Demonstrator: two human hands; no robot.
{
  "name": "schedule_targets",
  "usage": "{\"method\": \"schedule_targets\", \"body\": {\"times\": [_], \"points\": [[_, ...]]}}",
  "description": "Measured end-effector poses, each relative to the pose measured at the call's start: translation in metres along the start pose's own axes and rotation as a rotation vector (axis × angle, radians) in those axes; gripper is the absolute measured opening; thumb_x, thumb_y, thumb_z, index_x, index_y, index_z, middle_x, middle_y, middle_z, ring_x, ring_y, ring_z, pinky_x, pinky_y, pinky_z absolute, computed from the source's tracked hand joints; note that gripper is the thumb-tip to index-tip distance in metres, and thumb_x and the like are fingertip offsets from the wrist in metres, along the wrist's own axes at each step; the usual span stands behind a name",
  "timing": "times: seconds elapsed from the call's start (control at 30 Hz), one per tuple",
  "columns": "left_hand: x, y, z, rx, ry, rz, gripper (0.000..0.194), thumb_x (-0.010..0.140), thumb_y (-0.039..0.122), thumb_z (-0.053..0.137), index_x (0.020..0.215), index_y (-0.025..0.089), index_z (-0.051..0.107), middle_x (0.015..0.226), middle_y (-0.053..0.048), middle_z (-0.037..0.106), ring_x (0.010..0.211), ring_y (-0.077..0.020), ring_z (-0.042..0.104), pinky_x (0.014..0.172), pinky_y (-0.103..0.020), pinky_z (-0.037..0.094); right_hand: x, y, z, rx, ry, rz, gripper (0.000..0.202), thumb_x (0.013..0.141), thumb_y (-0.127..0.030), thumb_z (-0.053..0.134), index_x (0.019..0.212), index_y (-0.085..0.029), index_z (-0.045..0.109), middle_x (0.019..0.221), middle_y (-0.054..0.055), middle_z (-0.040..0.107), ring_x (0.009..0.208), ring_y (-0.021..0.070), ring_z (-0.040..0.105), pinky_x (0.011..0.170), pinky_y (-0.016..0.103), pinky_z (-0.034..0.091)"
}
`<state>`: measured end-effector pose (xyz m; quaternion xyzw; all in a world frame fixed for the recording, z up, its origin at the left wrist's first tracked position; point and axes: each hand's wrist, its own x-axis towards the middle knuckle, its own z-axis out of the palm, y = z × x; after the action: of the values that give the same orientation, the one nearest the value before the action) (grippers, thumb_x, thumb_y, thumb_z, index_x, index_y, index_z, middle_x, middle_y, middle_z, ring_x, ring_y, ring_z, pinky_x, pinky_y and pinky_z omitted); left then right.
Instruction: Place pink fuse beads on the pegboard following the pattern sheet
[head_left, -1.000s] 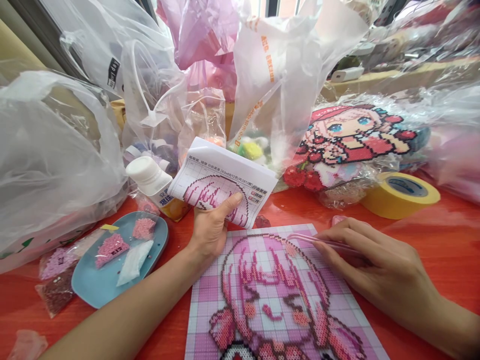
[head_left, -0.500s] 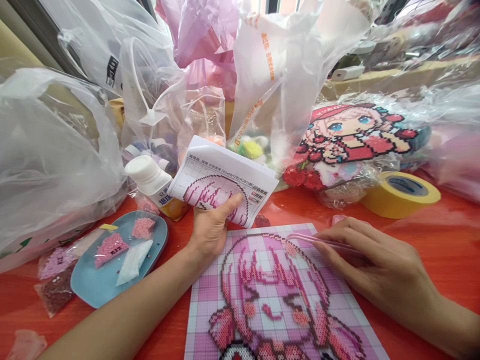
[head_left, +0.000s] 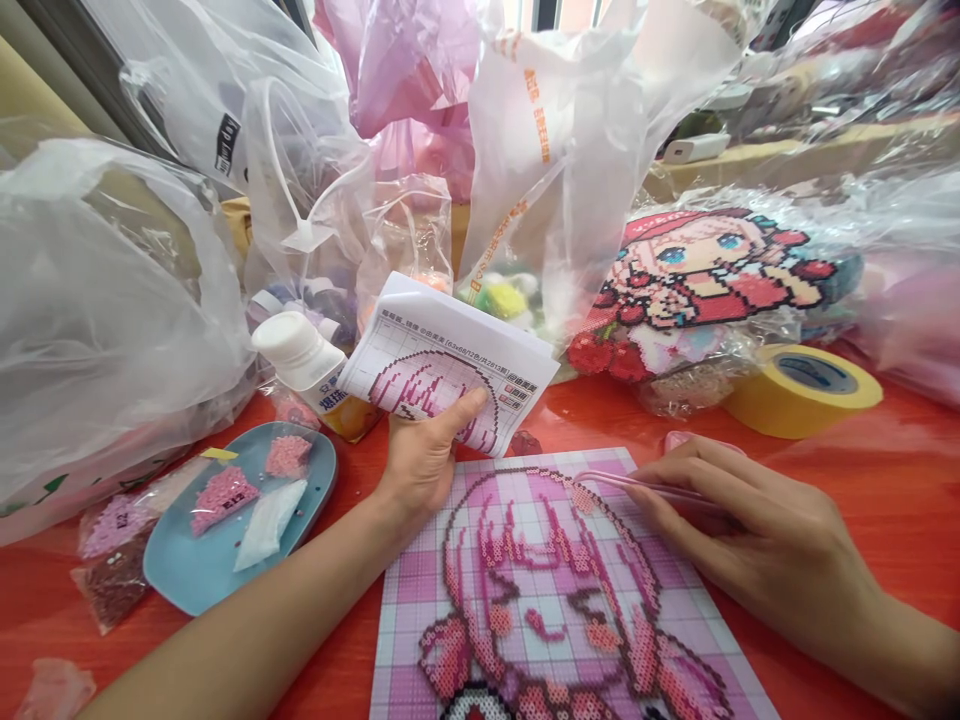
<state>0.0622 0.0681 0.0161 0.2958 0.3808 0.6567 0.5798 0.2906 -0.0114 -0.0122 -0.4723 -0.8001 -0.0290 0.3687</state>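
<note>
My left hand (head_left: 427, 455) is closed on a folded paper chart (head_left: 450, 345), its thumb across the printed pink head pattern. Between the fingers of my right hand (head_left: 750, 520) are pink tweezers (head_left: 611, 478), whose tips rest at the top right of the head outline. Under them lies a pegboard (head_left: 405, 610) with a pink-and-white grid, bearing a face of pink, brown and orange beads. On the left, a blue plate (head_left: 176, 565) holds bags of pink beads (head_left: 223, 497) and a small white packet (head_left: 270, 525).
Behind the plate stands a white bottle (head_left: 298, 350). Plastic bags (head_left: 112, 310) crowd the back. A yellow tape roll (head_left: 806, 390) and a finished bead figure (head_left: 712, 270) are at the right. More bead bags (head_left: 112, 580) lie left of the plate, on the red table (head_left: 330, 640).
</note>
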Motion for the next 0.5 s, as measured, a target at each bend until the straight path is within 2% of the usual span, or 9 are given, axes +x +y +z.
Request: {"method": "schedule_targets", "body": {"times": [0.5], "points": [[-0.0005, 0.0003, -0.0001, 0.012, -0.007, 0.000, 0.055, 0.059, 0.002, 0.083, 0.109, 0.020, 0.067, 0.095, -0.001, 0.079, 0.106, -0.0236, 0.069, 0.099, -0.038, 0.052, 0.0000, -0.0001, 0.0004, 0.015, 0.001, 0.001, 0.010, 0.094, -0.030, 0.057, 0.090, -0.021, 0.061, 0.074, 0.001, 0.063, 0.050, 0.0080, 0.055, 0.043, 0.020, 0.043]]}}
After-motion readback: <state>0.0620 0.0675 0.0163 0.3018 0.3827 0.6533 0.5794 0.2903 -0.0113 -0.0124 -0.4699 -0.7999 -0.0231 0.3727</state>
